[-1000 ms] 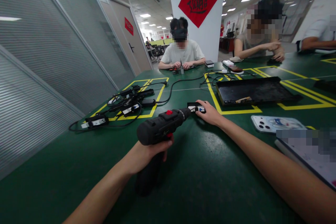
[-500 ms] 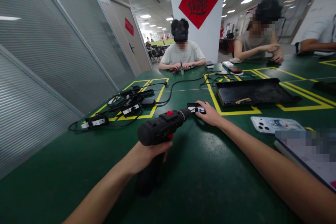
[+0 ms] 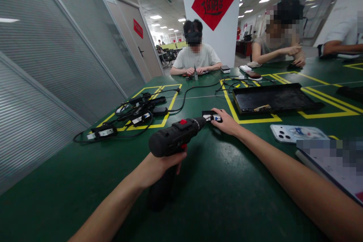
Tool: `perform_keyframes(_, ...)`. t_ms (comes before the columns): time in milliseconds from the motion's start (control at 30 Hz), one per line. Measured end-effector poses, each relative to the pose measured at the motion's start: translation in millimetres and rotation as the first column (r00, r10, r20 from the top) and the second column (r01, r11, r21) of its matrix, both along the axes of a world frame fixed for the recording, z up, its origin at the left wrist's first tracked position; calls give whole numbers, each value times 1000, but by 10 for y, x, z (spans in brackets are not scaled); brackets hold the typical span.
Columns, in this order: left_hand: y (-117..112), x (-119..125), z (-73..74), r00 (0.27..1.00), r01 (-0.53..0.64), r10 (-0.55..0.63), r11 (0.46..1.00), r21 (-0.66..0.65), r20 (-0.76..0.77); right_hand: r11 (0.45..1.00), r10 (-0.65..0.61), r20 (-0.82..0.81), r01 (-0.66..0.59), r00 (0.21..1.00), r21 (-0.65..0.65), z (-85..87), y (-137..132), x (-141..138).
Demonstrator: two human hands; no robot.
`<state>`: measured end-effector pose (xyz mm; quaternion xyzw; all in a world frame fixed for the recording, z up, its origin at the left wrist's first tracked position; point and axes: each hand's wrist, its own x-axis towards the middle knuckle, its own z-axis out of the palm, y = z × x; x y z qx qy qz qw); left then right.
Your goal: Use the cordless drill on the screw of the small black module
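Observation:
My left hand (image 3: 163, 168) is wrapped round the handle of a black cordless drill (image 3: 174, 140), which has a red switch on top and a red trigger. The drill's chuck points away from me, its tip at a small black box-like part with a white label (image 3: 208, 117). Whether the bit touches that part I cannot tell. Fingers of my right hand (image 3: 224, 122) grip the part from its right side and hold it against the green table (image 3: 198, 204). Its underside is hidden.
Black power adapters with tangled cables (image 3: 144, 107) lie at left inside yellow tape. A black tray (image 3: 272, 100) stands at right, with a phone (image 3: 297, 133) and a pale flat object (image 3: 331, 166) nearer me. Across the table sits a person in a headset (image 3: 195, 55); others sit at right.

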<state>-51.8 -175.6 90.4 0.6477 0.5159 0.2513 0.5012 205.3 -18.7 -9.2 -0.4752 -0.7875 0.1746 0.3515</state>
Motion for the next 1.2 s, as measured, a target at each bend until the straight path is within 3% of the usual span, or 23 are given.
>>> perform_keyframes(467,2,13,51,1000,3,-3,1000,-31,15,1000,1,1,-1,1000,-3,17,-13,3)
perform_keyframes(767,0,-4,-32,998,7,-7,1000,3,-61,1000,5,2,-5,1000,-17,13,-13,8)
perform_keyframes(1200,-21,35,39,1000,-9,9,1000,-28,7,1000,-1,4,2,1000,-17,23,-16,0)
